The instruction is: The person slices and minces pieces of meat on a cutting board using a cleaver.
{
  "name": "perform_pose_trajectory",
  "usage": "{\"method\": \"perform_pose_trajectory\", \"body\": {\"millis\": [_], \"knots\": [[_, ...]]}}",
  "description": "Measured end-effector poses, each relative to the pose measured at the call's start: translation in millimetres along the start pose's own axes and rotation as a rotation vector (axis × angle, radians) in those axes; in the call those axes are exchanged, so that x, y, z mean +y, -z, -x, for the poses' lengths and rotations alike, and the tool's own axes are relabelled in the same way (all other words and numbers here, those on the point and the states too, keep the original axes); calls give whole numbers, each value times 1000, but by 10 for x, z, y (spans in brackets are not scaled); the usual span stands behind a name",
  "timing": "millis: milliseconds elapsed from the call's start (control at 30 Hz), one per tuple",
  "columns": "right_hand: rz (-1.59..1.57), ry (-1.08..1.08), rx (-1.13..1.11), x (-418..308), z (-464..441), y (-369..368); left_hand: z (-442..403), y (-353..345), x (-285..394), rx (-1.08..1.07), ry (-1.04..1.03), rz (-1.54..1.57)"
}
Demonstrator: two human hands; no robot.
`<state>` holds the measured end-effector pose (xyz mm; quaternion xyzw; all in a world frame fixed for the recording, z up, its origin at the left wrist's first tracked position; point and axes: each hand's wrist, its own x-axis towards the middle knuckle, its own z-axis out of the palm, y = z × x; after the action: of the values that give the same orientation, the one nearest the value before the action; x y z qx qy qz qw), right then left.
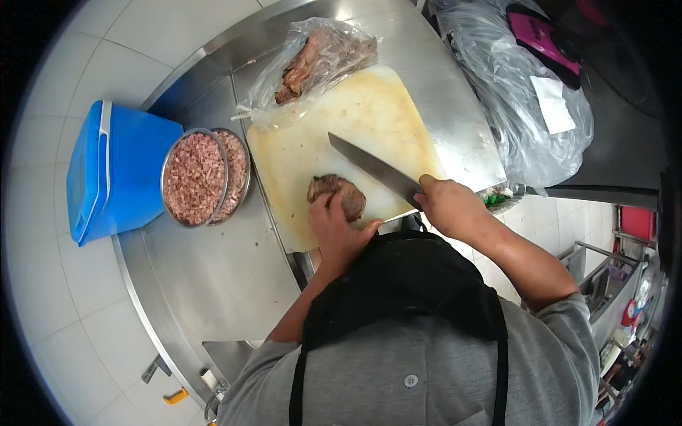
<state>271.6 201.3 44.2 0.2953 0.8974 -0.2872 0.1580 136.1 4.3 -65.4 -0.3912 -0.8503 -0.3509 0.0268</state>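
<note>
My left hand (335, 231) rests on a browned piece of meat (353, 202), its fingers curled over the top and pressing it to the cutting board (398, 106). The meat lies near the board's front edge, partly covered by my fingers. In my right hand (453, 206) is the handle of a large kitchen knife (373, 167). Its wide blade points to the upper left, over the board and beyond the meat, apart from it. At the board's far edge lies a clear plastic bag (348, 48) with a larger piece of cooked meat (309, 64) in it.
Two bowls of diced pink meat (193, 177) stand overlapping on the steel counter (206, 284), left of the board. Beside them is a blue cooler (135, 167). A big clear plastic bag (526, 135) lies at the right, with a pink and black object (543, 44) near it.
</note>
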Motion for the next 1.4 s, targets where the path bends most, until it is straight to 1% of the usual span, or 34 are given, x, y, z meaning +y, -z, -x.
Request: {"method": "perform_pose_trajectory", "body": {"millis": [33,100,167,233,267,300,367,400,433,500,533,600,633,700,733,800,833,900,933,1033,1100,1133,1200,1233,1300,1333,1400], "knots": [[-28,7,34,7,-26,-34,-99,-30,72,-40,-66,-129],[-32,-19,36,24,-84,-42,-275,-121,31,-78,-129,-256],[-38,-43,40,61,-108,-41,-469,-162,-187,-187,-116,-195],[-73,-63,96,134,-94,-50,-703,-48,-319,-147,-68,-172],[-37,-83,81,133,-63,3,-774,38,-391,-109,-27,-146],[-49,-82,84,156,-40,16,-821,134,-490,-114,-35,-155],[-63,-58,122,228,22,30,-901,262,-613,-137,655,757],[-60,-75,117,222,48,52,-902,352,-524,-136,697,887],[-68,-77,119,219,54,53,-851,338,-533,-141,693,881],[-22,-106,104,210,64,44,-707,241,-601,-92,792,878],[-27,-107,103,200,62,39,-680,219,-655,-95,792,873],[27,-70,44,180,54,44,-643,183,-764,-93,865,927],[28,-69,42,158,47,50,-606,134,-842,-91,867,927],[66,-14,12,96,41,45,-558,78,-923,-149,630,608],[69,-10,9,58,41,30,-546,80,-924,-145,633,608],[135,94,70,-27,62,-13,-536,98,-880,-170,465,516],[139,97,69,-84,93,0,-559,146,-811,-165,467,517],[227,210,87,-217,180,70,-596,233,-701,-226,492,377],[285,240,93,-273,206,73,-597,217,-714,-220,494,380],[304,273,62,-384,197,81,-623,144,-751,-204,518,406],[311,267,51,-425,176,76,-625,98,-750,-169,518,515],[315,263,38,-443,164,74,-628,81,-762,-167,518,516],[312,268,28,-448,163,102,-663,76,-754,-190,601,626],[305,267,16,-450,168,110,-679,99,-729,-191,602,627],[298,267,14,-470,126,107,-712,163,-658,-245,566,491],[289,267,16,-480,89,99,-727,174,-649,-251,563,492],[275,281,44,-495,-39,10,-747,179,-635,-246,463,368]]}}
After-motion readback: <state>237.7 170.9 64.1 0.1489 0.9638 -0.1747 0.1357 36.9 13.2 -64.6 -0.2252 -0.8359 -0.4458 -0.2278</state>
